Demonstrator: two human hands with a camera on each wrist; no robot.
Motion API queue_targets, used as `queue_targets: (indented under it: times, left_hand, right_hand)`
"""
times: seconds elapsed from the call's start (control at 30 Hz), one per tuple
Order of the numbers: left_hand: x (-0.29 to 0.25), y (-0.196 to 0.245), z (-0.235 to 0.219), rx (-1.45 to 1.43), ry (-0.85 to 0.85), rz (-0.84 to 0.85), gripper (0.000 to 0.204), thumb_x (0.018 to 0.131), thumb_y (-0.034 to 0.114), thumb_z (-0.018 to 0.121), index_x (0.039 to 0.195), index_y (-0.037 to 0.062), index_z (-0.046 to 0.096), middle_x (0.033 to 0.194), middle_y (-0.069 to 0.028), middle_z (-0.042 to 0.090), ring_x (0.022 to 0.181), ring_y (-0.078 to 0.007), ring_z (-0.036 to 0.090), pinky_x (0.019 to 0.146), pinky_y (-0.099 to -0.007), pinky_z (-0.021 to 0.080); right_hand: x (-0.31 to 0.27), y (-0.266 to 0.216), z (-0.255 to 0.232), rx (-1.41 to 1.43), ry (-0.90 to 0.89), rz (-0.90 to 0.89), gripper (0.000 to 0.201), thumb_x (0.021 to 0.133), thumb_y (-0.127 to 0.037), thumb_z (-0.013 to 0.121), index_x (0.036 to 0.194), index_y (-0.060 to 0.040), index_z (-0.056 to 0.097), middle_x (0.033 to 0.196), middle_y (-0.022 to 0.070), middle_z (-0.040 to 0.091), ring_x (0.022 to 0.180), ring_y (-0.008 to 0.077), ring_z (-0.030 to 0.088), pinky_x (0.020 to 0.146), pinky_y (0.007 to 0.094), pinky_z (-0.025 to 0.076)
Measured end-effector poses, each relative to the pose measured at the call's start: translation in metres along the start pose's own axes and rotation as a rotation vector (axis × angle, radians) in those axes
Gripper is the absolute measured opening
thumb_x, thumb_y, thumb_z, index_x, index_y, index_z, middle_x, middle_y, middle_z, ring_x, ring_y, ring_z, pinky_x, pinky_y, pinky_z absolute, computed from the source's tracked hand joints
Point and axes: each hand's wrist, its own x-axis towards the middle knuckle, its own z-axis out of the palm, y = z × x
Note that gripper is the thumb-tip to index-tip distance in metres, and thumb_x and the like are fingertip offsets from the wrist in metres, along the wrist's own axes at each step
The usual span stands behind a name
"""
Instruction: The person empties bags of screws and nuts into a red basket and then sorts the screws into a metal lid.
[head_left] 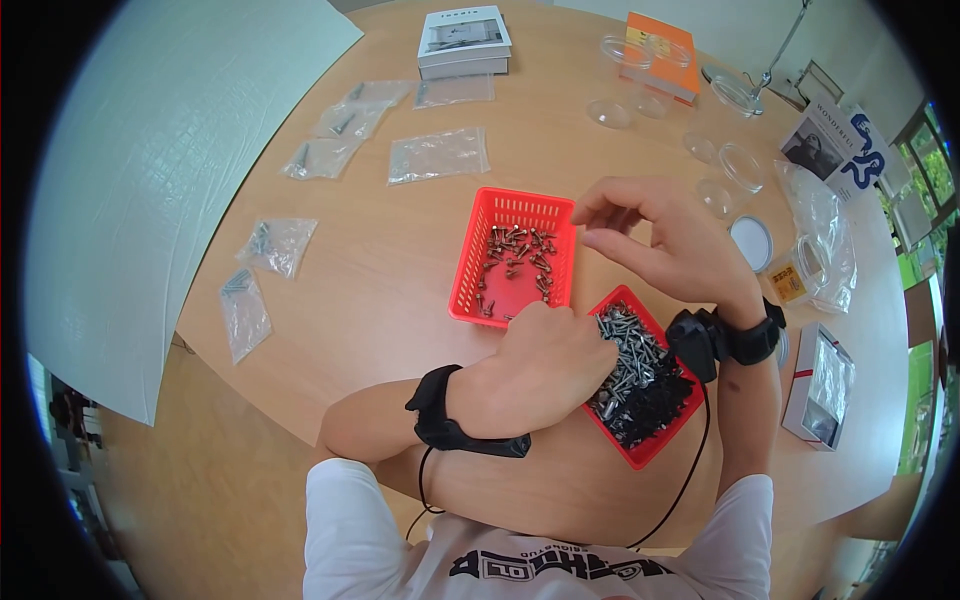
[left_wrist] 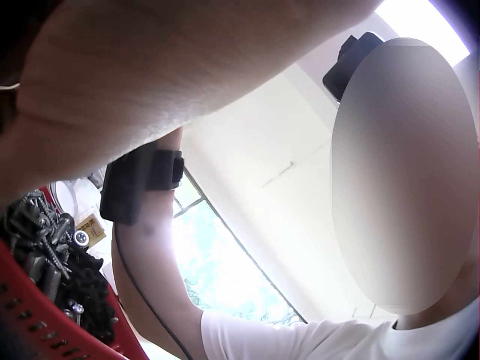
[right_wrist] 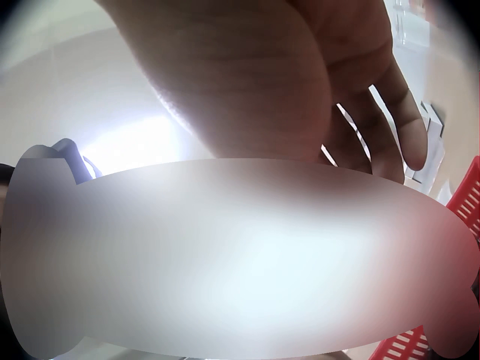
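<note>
A red plastic basket [head_left: 512, 290] holding several brownish screws [head_left: 515, 250] is in the middle of the head view. Nearer the body stands a second red basket [head_left: 640, 462], filled with silvery screws [head_left: 628, 345] and black screws [head_left: 650, 405]. My left hand [head_left: 545, 365] is back-up between the two, overlapping the first basket's near rim and the second's left side. Its fingers are hidden beneath it, so I cannot tell what they hold. At the first basket's right rim hovers my right hand [head_left: 665, 235], fingers loosely bent, nothing showing between thumb and fingers.
Clear zip bags with small hardware, such as one bag [head_left: 245, 315], lie at left and back. A white book [head_left: 465, 40] and an orange book [head_left: 662, 55] lie at the far side. Clear round containers [head_left: 740, 167] and a box [head_left: 820, 385] stand at right.
</note>
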Motion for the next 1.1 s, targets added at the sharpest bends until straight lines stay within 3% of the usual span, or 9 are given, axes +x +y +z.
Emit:
queue_targets:
  times: [0.1, 0.2, 0.4, 0.6, 0.8, 1.0, 1.1]
  left_hand:
    - [0.004, -0.002, -0.002, -0.018, -0.045, -0.055, 0.011, 0.078, 0.01, 0.065, 0.069, 0.0041, 0.063, 0.066, -0.0158, 0.063, 0.065, -0.0336, 0.068, 0.053, -0.0426, 0.05]
    - [0.006, -0.009, 0.002, -0.125, -0.037, 0.001, 0.012, 0.079, 0.011, 0.066, 0.07, 0.0027, 0.064, 0.068, -0.0173, 0.064, 0.066, -0.0353, 0.068, 0.054, -0.0435, 0.05]
    - [0.007, -0.014, 0.0, -0.148, -0.022, 0.091, 0.013, 0.078, 0.01, 0.064, 0.07, 0.0006, 0.065, 0.068, -0.0195, 0.063, 0.067, -0.0375, 0.067, 0.057, -0.0463, 0.051]
    - [0.01, -0.013, -0.021, -0.035, -0.219, 0.038, 0.014, 0.077, 0.012, 0.065, 0.071, 0.0, 0.066, 0.068, -0.0187, 0.063, 0.068, -0.0377, 0.065, 0.06, -0.0467, 0.05]
    - [0.004, -0.016, -0.034, 0.003, -0.202, -0.008, 0.015, 0.077, 0.014, 0.067, 0.072, 0.0001, 0.066, 0.071, -0.0187, 0.064, 0.07, -0.0366, 0.065, 0.061, -0.0462, 0.05]
    - [0.01, -0.016, -0.013, -0.043, -0.234, -0.007, 0.016, 0.079, 0.014, 0.067, 0.07, -0.0001, 0.064, 0.072, -0.0194, 0.064, 0.071, -0.0362, 0.065, 0.06, -0.045, 0.05]
    - [0.012, -0.018, -0.004, -0.082, -0.179, -0.043, 0.016, 0.079, 0.013, 0.067, 0.07, 0.0, 0.064, 0.072, -0.0195, 0.064, 0.07, -0.0363, 0.065, 0.059, -0.0449, 0.049]
  right_hand:
    - [-0.019, -0.004, -0.007, -0.054, 0.001, 0.013, 0.013, 0.089, -0.007, 0.069, 0.099, 0.0003, 0.068, 0.085, 0.007, 0.068, 0.077, 0.0152, 0.065, 0.072, 0.0276, 0.051]
    - [-0.036, 0.002, -0.009, -0.062, 0.026, -0.036, 0.014, 0.09, -0.01, 0.066, 0.098, 0.0017, 0.066, 0.083, 0.011, 0.068, 0.074, 0.0207, 0.067, 0.069, 0.0308, 0.053]
    - [-0.055, 0.012, -0.008, -0.044, -0.002, 0.02, 0.014, 0.089, -0.009, 0.066, 0.098, 0.0006, 0.066, 0.082, 0.012, 0.067, 0.076, 0.0228, 0.067, 0.07, 0.0323, 0.054]
    - [-0.063, 0.014, -0.01, -0.127, -0.133, 0.036, 0.014, 0.087, -0.006, 0.068, 0.099, 0.0013, 0.067, 0.085, 0.0124, 0.068, 0.075, 0.0242, 0.066, 0.071, 0.0326, 0.052]
    - [-0.065, 0.009, -0.002, -0.209, -0.149, -0.029, 0.015, 0.087, -0.01, 0.068, 0.099, -0.001, 0.068, 0.09, 0.0132, 0.067, 0.085, 0.0314, 0.064, 0.078, 0.0393, 0.051]
    - [-0.071, -0.001, 0.018, -0.253, -0.42, -0.028, 0.018, 0.086, -0.012, 0.068, 0.102, -0.0047, 0.069, 0.098, 0.0125, 0.066, 0.095, 0.0345, 0.063, 0.082, 0.0428, 0.051]
    - [-0.074, -0.004, 0.026, -0.349, -0.424, 0.066, 0.018, 0.086, -0.012, 0.067, 0.103, -0.0057, 0.07, 0.101, 0.0121, 0.066, 0.097, 0.0344, 0.062, 0.084, 0.0427, 0.051]
